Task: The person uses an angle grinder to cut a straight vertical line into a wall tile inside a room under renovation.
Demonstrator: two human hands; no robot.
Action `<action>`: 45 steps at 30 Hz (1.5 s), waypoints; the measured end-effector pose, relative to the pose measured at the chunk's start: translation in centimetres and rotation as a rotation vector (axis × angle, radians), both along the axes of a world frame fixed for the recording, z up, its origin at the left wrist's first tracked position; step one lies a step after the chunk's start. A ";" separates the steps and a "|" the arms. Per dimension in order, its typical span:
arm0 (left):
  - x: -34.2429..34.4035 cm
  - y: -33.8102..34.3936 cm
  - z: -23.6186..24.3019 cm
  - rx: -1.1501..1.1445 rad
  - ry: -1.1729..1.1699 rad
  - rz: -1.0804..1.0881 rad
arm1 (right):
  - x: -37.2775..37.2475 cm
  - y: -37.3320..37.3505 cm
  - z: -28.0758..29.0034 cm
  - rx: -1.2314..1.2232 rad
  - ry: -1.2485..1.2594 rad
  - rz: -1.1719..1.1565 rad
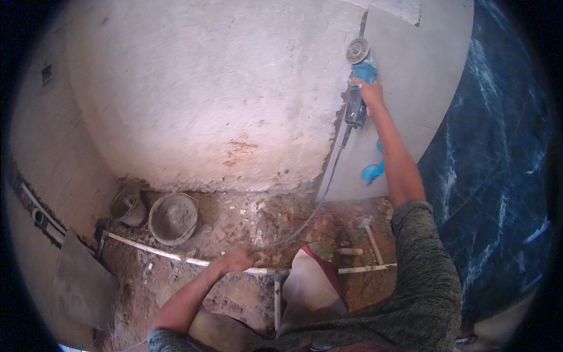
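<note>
My R fingers (356, 81) grip the grinder (355, 110), disc (356, 51) just above 'em, w/ L fingers (248, 252) closed on its cord (321, 205).

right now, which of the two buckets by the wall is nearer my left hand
The right-hand bucket, with the wider visible mouth, is nearer your left hand; the other bucket stands farther left, toward the corner.

Rubble (229, 220) and exposed pipe (146, 246) show a building site.
</note>
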State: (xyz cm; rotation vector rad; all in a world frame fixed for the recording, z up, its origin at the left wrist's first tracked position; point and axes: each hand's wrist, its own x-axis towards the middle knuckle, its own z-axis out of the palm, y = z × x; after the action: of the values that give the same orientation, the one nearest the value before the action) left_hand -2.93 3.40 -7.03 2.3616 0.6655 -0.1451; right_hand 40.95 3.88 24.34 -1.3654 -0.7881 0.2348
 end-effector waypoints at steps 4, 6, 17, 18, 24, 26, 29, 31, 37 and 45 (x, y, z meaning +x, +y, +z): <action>-1.7 -2.1 4.0 -0.010 -0.246 0.026 | 3.4 3.2 -2.7 -0.062 -0.154 -0.108; -1.6 0.3 -2.1 0.027 -0.063 0.025 | 5.3 3.2 -3.0 -0.065 -0.081 0.263; 3.5 6.8 -13.6 0.144 -0.102 -0.151 | 7.6 5.3 -2.2 -0.116 0.183 0.444; 3.6 6.7 -13.8 0.160 -0.046 -0.189 | 7.3 5.5 -2.7 -0.110 0.208 0.454; 4.4 4.9 -9.8 0.185 -0.273 -0.042 | 2.4 6.5 -4.3 -0.076 0.283 0.528; 4.3 4.1 -6.6 0.172 -0.429 0.049 | -0.3 6.3 -5.4 -0.058 0.319 0.563; 3.0 2.0 -1.2 0.060 -0.634 0.193 | -6.2 6.7 -7.7 -0.044 0.360 0.629; 1.8 0.4 2.3 0.011 -0.684 0.254 | -9.7 6.7 -9.5 -0.005 0.374 0.596; -0.3 -4.3 7.3 -0.057 -0.921 0.347 | -18.5 4.9 -13.1 -0.058 0.434 0.741; -1.8 -5.4 9.7 -0.357 -0.685 0.576 | -28.1 2.8 -17.8 -0.001 0.555 0.903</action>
State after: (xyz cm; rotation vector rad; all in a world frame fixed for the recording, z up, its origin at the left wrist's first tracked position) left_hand -4.74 -1.96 2.72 1.6376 0.8435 0.7046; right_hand 12.88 6.66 6.54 -0.7923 -0.8715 1.2590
